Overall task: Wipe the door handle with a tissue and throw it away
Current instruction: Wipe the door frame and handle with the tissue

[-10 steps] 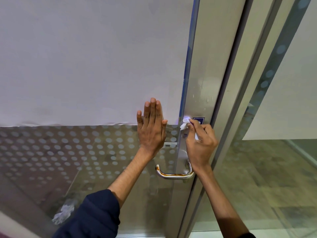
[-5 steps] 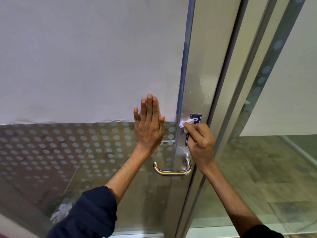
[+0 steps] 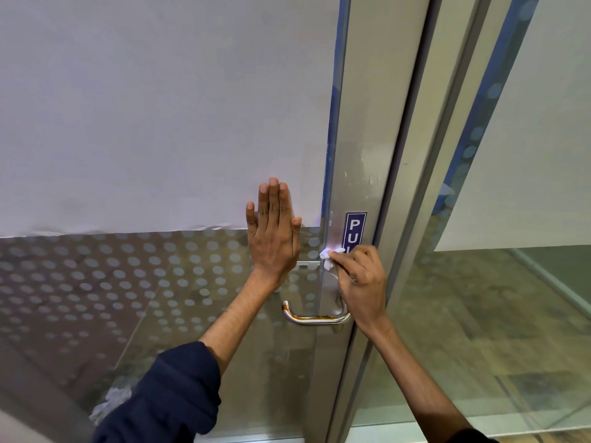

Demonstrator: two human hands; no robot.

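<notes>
Tissue sits pinched in right hand fingers, above door handle; left hand pressed flat.

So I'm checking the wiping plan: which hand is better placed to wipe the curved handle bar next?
The right hand, probably. It already pinches the tissue against the metal door stile, just above the door handle. The left hand lies flat on the glass, holding nothing.

left hand: flat, fingers straight | right hand: fingers pinched shut
</notes>
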